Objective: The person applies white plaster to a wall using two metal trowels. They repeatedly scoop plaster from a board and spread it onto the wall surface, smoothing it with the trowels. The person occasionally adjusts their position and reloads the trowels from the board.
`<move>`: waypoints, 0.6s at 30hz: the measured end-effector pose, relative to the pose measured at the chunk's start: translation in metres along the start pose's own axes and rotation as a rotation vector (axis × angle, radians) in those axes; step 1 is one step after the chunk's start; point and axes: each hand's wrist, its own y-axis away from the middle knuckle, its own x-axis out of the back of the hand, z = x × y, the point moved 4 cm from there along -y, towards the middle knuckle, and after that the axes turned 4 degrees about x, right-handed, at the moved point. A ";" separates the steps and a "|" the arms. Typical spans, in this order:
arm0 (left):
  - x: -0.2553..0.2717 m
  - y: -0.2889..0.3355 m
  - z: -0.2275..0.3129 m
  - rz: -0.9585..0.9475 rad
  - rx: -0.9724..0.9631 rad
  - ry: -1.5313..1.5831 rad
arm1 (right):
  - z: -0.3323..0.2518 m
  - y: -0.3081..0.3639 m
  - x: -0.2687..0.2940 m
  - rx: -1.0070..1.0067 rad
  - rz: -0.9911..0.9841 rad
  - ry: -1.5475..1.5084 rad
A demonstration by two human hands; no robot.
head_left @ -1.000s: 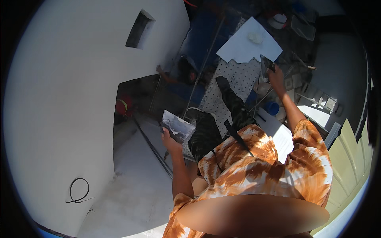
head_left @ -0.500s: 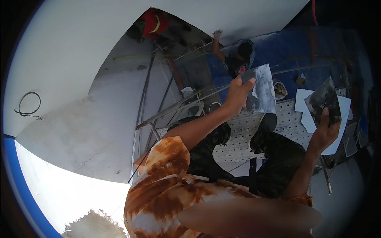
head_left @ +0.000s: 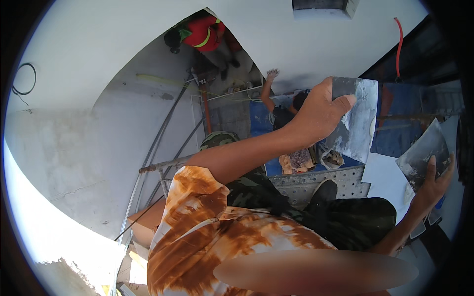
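Note:
My left hand is closed on the edge of a flat grey putty board, its thumb across the face. White putty is smeared over much of that face. Off to the right, my right hand grips a dark, flat putty blade with pale smears, thumb and a finger showing against it. The two tools are apart from each other, and neither touches the wall.
Beneath me is a perforated metal platform with white sheets at its right. An opened bag lies just past it. One co-worker in dark clothing reaches to the white wall; another in a red vest stands farther off.
My view has shifted, showing more of the wall and the red-vested person. In the picture, my left hand with the board moved right, and my right hand with the blade moved right and lower.

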 end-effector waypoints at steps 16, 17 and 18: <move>0.006 0.006 0.025 -0.121 -0.224 0.105 | 0.043 0.006 -0.039 -0.146 -0.334 -0.270; 0.009 0.009 0.027 -0.124 -0.220 0.109 | 0.037 0.008 -0.041 -0.115 -0.335 -0.256; 0.008 0.008 0.027 -0.125 -0.208 0.110 | 0.034 0.009 -0.044 -0.137 -0.336 -0.316</move>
